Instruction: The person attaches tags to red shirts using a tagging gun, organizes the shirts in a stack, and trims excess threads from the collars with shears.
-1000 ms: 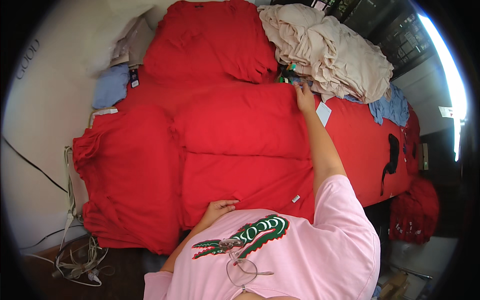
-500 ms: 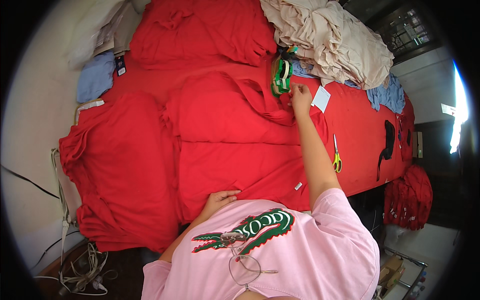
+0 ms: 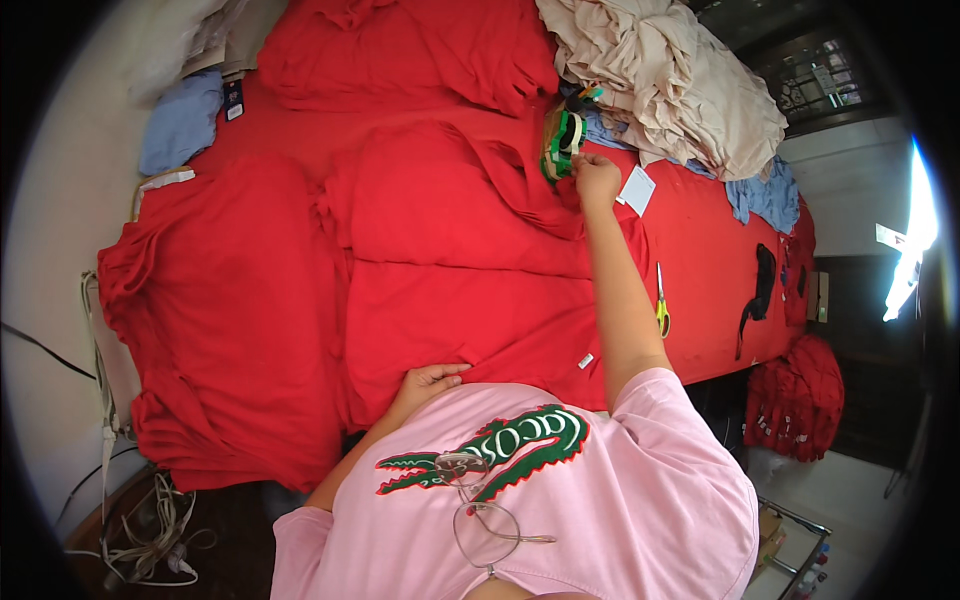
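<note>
Head view: the right hand [image 3: 597,178] reaches far across the desk [image 3: 715,270], fingers pinched on the edge of the red garment [image 3: 455,215] beside a green-and-white bundle [image 3: 562,143]. The left hand [image 3: 430,380] lies flat and spread on the garment's near hem. The cloth looks partly folded, its far flap still to be laid. Compared with a second ago, that flap has been lifted off the bundle.

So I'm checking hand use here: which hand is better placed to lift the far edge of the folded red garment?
Probably the right hand: it is stretched out to the far edge of the folded red garment. The left hand rests at the near hem.
</note>
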`<state>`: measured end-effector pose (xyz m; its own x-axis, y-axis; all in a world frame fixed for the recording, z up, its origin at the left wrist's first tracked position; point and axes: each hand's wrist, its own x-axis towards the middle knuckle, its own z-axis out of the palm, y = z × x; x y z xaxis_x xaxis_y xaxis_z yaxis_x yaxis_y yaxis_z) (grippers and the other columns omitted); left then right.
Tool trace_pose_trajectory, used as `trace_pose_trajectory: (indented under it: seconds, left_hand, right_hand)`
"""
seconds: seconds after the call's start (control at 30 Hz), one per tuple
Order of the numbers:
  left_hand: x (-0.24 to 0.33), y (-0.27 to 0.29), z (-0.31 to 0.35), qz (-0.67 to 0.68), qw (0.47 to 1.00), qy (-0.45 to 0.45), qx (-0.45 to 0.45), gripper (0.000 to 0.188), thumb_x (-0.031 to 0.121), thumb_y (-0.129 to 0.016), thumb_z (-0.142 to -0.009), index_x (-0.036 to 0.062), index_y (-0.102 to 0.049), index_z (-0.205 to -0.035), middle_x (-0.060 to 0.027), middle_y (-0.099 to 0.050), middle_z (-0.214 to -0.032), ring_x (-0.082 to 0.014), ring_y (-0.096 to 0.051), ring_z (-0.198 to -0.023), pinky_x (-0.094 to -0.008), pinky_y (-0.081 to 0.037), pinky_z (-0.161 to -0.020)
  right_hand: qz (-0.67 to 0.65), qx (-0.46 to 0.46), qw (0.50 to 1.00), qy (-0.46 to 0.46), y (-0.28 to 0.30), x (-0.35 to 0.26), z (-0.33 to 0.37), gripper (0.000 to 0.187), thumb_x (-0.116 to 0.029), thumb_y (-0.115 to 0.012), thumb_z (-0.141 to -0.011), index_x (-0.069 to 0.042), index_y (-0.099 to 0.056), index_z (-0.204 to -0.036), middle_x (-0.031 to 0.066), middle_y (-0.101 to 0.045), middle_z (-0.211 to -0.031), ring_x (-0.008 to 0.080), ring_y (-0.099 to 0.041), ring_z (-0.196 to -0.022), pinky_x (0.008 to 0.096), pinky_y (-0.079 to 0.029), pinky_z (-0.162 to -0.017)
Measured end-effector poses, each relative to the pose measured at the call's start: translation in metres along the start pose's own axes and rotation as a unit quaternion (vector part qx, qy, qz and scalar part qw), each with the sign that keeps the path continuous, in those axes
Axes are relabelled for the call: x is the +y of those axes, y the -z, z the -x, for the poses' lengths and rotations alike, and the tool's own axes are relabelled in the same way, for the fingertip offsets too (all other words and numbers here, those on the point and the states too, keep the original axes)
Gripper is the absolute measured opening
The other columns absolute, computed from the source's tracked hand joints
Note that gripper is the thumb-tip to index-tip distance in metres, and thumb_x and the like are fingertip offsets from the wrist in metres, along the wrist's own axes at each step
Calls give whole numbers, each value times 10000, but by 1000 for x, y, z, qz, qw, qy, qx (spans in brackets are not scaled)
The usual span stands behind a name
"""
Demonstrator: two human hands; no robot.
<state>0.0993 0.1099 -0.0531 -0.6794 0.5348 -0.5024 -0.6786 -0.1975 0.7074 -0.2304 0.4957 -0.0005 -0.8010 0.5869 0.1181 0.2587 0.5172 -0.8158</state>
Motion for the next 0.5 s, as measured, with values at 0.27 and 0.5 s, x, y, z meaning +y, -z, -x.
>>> trace_pose_trajectory:
  seconds: [0.27, 0.5]
  left_hand:
    - [6, -2, -1, 4, 1000, -5, 1, 284, 47, -681, -1028, 12, -727, -1306, 4, -754, -1022, -29, -652, -877, -180, -529, -757]
    - [3, -3, 0, 5, 1000, -10, 13, 281, 55, -683, -1029, 7, -728, -1303, 4, -753, -1011, -25, -646, -859, -178, -523, -741]
  right_hand:
    - [-4, 61, 998, 13, -1, -16, 40, 412, -118, -784, -871, 8, -656, -1241, 136, -755, -845, 259, -734, -790, 381, -553, -749]
    - [98, 53, 993, 33, 8, -39, 63, 431, -101, -718, -896, -26, -553, -1287, 162, -758, -886, 349, -735, -853, 454, -553, -777]
